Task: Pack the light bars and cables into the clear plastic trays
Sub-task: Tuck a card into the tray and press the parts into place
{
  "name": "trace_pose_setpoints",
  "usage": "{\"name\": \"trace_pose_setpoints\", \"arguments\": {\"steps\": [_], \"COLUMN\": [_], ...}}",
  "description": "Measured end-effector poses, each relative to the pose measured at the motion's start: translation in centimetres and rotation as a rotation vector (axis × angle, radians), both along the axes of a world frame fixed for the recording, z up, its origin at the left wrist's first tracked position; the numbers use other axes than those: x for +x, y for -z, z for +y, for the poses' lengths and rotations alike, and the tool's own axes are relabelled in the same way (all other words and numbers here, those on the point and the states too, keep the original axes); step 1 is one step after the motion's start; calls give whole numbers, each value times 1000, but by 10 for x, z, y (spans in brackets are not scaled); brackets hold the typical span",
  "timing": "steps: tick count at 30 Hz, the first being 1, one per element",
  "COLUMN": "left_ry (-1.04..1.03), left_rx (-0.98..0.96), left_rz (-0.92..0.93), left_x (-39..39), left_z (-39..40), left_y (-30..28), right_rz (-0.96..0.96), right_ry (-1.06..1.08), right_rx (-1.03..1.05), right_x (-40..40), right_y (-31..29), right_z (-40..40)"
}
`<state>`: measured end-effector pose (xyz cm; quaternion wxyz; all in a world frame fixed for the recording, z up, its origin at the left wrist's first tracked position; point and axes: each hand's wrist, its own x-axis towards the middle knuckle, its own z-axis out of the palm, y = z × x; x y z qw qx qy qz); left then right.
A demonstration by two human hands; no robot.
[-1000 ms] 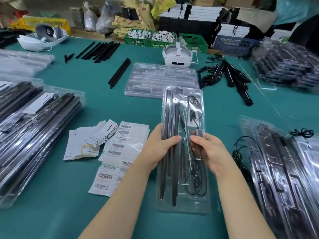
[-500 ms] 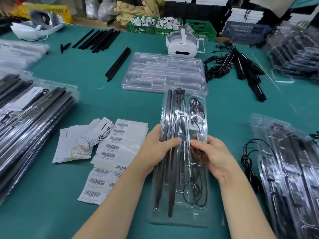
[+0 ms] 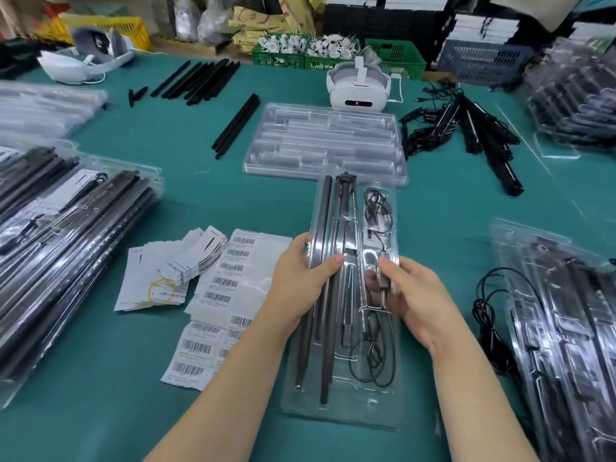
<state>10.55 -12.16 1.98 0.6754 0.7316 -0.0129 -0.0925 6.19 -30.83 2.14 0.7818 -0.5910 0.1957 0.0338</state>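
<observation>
A clear plastic tray [image 3: 340,410] lies lengthwise on the green table in front of me. Dark light bars [image 3: 325,338] fill its left channels and a black cable [image 3: 371,361] coils in its right pocket. My left hand [image 3: 300,281] grips the tray's left edge, thumb across the bars. My right hand [image 3: 416,295] holds the right side, thumb pressing on a small black cable part near the middle. A stack of empty clear trays [image 3: 325,141] sits just beyond.
Barcode labels [image 3: 226,288] and tag cards [image 3: 166,275] lie left of the tray. Packed trays are piled at the left [image 3: 66,248] and right [image 3: 566,321]. Loose black bars [image 3: 200,78], cabled bars [image 3: 473,135] and a white headset [image 3: 358,86] lie farther back.
The view has shifted slightly closer. My left hand has slid outward to the tray's left edge; the right hand stays on the cable part. The tray stays in place.
</observation>
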Motion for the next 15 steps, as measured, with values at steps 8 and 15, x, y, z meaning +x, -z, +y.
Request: {"name": "trace_pose_setpoints", "arguments": {"steps": [8, 15], "left_ry": [-29, 296], "left_rx": [645, 955], "left_rz": [-304, -320], "left_x": [-9, -6], "left_z": [12, 88], "left_y": [-30, -60], "right_rz": [-9, 11], "right_ry": [30, 129], "right_rx": [-131, -537], "right_x": [-2, 0], "right_y": [3, 4], "right_z": [3, 1]}}
